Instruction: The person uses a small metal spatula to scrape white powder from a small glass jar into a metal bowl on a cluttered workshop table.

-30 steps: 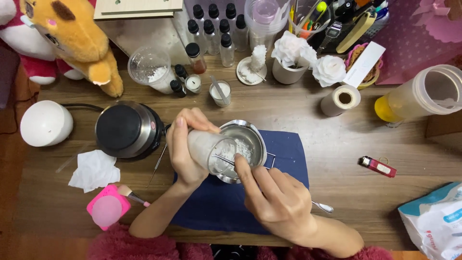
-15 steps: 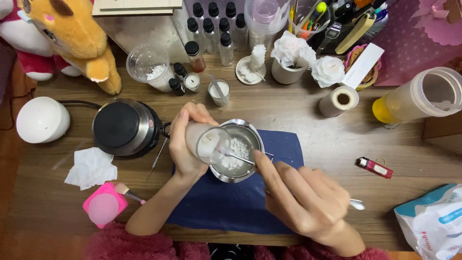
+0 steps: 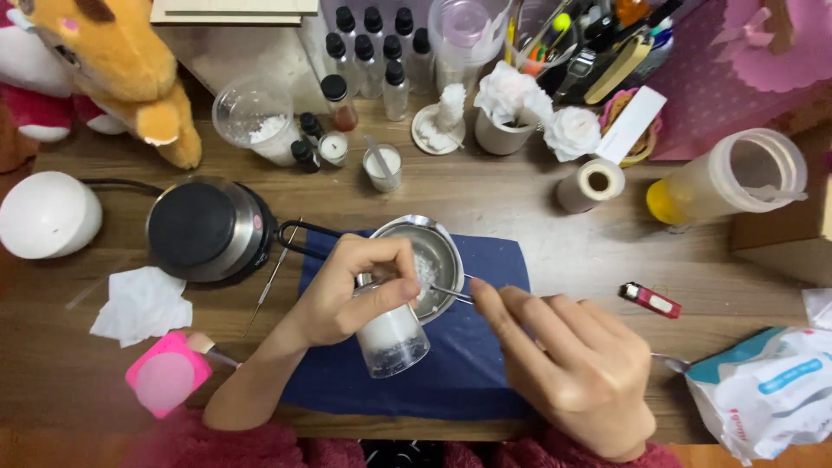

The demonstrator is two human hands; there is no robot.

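1. Now the left hand (image 3: 347,290) has its grip clamped on a clear cup (image 3: 390,334), tipped over the small metal pot (image 3: 425,260) at mid-worktop.
2. Right hand (image 3: 568,368), grip pinched on a thin metal tool (image 3: 451,292), looks to be scraping white flakes into the pot; next calls for a steady tilt.
3. Room is tight: hotplate (image 3: 204,227) just left, lighter (image 3: 650,300) right, blue cloth (image 3: 485,364) beneath.

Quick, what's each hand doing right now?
Left hand: closed around a glass jar, tipped over the metal pot.
Right hand: fingers pinching a thin metal spoon that reaches into the pot.
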